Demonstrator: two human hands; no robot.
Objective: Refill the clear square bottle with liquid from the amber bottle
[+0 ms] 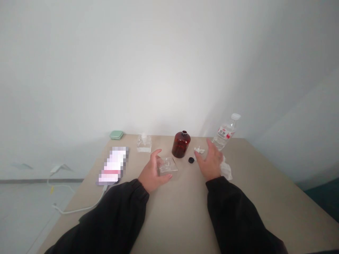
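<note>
The left hand (153, 170) curves open around a clear glass piece (167, 166); the right hand (210, 161), fingers spread, sits just beside a tissue (199, 151), near an uncapped amber bottle (181, 144) and black cap (191, 160).

A narrow gap runs between the left hand (155, 169), curved around a glass block (167, 166), and the right hand (210, 160). A black cap (191, 160) lies in that gap, with an amber bottle (181, 144) standing just behind it. Farther along the desk (180, 218), a tissue (199, 151) blocks the way to a water bottle (225, 132). A hand can pass between the amber bottle and a clear bottle (144, 144). A phone (112, 165) and its cable (79, 210) obstruct the left side.
</note>
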